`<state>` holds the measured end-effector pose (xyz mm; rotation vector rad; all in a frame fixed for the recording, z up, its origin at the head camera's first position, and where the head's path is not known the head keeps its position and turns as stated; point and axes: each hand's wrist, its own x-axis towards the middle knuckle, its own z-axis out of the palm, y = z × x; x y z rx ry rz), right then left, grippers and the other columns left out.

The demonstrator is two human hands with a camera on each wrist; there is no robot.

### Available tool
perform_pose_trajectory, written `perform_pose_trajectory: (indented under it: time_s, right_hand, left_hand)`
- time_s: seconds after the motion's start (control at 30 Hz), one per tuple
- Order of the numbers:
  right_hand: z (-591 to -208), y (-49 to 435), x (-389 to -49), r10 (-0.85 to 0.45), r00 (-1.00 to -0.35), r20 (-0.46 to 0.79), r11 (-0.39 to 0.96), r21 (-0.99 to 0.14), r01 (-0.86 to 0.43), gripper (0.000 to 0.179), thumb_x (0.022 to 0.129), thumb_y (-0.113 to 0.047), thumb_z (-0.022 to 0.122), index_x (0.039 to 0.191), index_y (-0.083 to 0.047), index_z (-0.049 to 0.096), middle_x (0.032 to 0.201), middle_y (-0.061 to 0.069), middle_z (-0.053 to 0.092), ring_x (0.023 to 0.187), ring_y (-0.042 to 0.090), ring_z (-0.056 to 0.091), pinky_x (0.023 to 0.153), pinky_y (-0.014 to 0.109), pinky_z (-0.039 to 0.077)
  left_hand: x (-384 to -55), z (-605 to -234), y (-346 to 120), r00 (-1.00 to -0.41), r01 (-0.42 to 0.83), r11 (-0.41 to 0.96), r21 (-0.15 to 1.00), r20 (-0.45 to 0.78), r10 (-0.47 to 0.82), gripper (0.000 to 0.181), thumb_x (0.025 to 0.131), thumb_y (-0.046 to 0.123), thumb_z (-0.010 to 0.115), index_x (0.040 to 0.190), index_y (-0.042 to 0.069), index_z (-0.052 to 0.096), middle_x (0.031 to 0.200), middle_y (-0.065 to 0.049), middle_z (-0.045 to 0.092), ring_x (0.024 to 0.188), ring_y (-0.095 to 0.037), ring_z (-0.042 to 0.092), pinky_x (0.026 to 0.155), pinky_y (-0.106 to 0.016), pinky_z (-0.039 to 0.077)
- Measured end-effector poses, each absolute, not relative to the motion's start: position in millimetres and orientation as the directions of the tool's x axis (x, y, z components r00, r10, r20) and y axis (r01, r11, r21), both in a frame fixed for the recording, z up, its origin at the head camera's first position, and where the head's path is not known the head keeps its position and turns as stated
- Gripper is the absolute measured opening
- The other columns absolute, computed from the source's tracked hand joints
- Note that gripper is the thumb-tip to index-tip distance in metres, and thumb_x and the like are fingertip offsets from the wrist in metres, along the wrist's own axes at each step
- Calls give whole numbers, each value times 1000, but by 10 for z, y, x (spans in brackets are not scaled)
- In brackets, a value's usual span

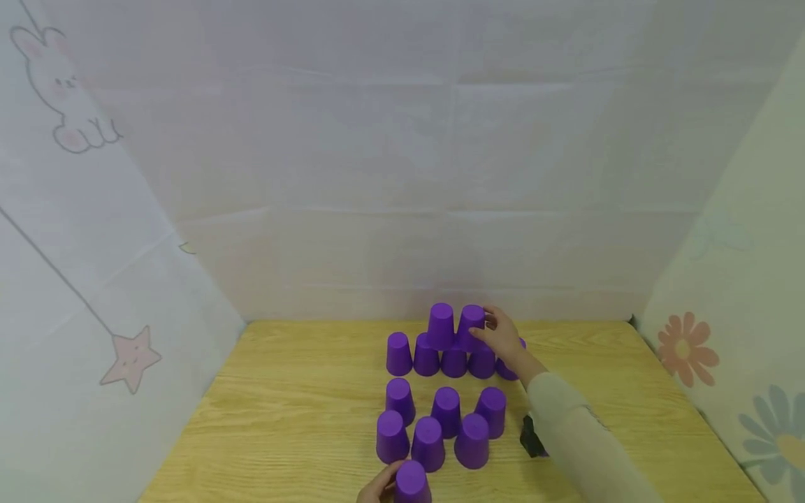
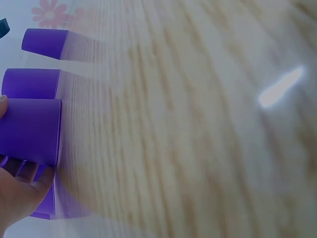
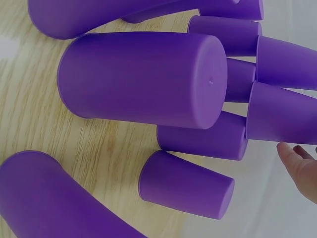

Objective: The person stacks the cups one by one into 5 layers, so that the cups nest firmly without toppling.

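Note:
My left hand point(image 1: 379, 483) holds an upside-down purple cup point(image 1: 411, 482) at the near edge of the head view, thumb and fingers on opposite sides in the left wrist view. At the back, my right hand point(image 1: 503, 337) touches the right side of an upside-down purple cup point(image 1: 471, 327), its fingers loosely spread. That cup sits on the back row of cups point(image 1: 454, 362), beside another raised cup point(image 1: 441, 325). In the right wrist view, the fingertips point(image 3: 292, 157) lie at the cup's side. My hand and sleeve partly cover the row's rightmost cup.
Several more upside-down purple cups point(image 1: 446, 412) stand in two staggered lines between my hands. A black object point(image 1: 532, 438) lies on the wooden table point(image 1: 283, 419), partly behind my right sleeve. Pale cloth walls point(image 1: 402, 175) rise at the back and sides.

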<state>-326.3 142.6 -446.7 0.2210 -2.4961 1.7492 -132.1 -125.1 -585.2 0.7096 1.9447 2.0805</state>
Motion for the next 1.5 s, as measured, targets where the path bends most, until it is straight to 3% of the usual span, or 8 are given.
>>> perform_pose_trajectory:
  time_s: [0.07, 0.13, 0.27, 0.47, 0.7, 0.93, 1.27, 1.5]
  right_hand:
    - [-4458, 1434, -3231, -80, -984, 161, 323, -929, -178, 59, 77, -8, 63, 127, 5, 33, 122, 29, 39, 112, 41, 36, 92, 46, 31]
    - [-4456, 1448, -3198, -84, -983, 166, 326, -927, -184, 59, 77, -9, 63, 127, 4, 33, 122, 30, 38, 112, 42, 36, 92, 46, 31]
    - [-4465, 1479, -3126, -77, -986, 149, 337, -927, -166, 60, 77, -11, 64, 128, 2, 33, 124, 28, 36, 113, 40, 35, 92, 46, 32]
    - [-4473, 1514, -2952, -105, -980, 168, 331, -923, -194, 62, 76, -10, 65, 127, 4, 33, 125, 28, 36, 114, 40, 34, 92, 47, 31]
    - [-4476, 1580, -2714, -151, -968, 203, 282, -929, -238, 60, 77, -11, 65, 126, 5, 34, 121, 29, 40, 111, 42, 36, 90, 49, 32]
    - [-4506, 1593, -2484, -182, -962, 205, 228, -943, -244, 60, 76, -13, 66, 125, 3, 36, 124, 25, 40, 113, 38, 36, 91, 45, 33]
    - [-4528, 1579, -2217, -215, -952, 216, 189, -947, -258, 57, 76, -6, 65, 125, 2, 37, 122, 22, 42, 114, 37, 36, 91, 46, 33]
    - [-4643, 1599, -2108, -187, -966, 181, 179, -960, -214, 52, 75, -5, 66, 121, 0, 42, 118, 19, 47, 110, 33, 42, 90, 40, 36]
  left_hand:
    - [-1307, -5837, -1254, -867, 157, -110, 981, 190, 461, 60, 72, -3, 60, 124, 25, 46, 117, 4, 48, 99, -6, 48, 83, -24, 40]
    - [-1276, -5760, -1240, -883, 167, -69, 984, 181, 433, 57, 72, -3, 62, 124, 17, 47, 117, -7, 49, 99, -8, 49, 83, -25, 40]
    - [-1238, -5661, -1174, -938, 128, 33, 991, 110, 329, 55, 71, 6, 68, 122, 5, 47, 113, -12, 52, 98, -17, 51, 82, -30, 42]
    - [-1242, -5470, -1126, -962, 47, 75, 996, 25, 272, 56, 70, 14, 71, 121, 8, 49, 111, -11, 53, 99, -24, 50, 82, -34, 42]
    - [-1290, -5181, -1131, -952, 104, 90, 991, 73, 298, 55, 72, 17, 70, 122, 7, 48, 111, -10, 54, 99, -21, 50, 84, -37, 41]
    - [-1376, -4908, -1128, -936, 213, 111, 971, 170, 310, 57, 73, 14, 69, 123, 2, 44, 110, -12, 54, 93, -16, 55, 79, -30, 45]
    - [-1585, -4699, -1178, -928, 283, 127, 951, 238, 286, 55, 71, 9, 71, 120, 3, 47, 108, -9, 55, 97, -16, 52, 84, -30, 42]
    - [-1719, -4562, -1202, -931, 297, 143, 944, 253, 261, 55, 71, 9, 71, 120, 1, 47, 105, -10, 56, 96, -19, 52, 84, -31, 42]
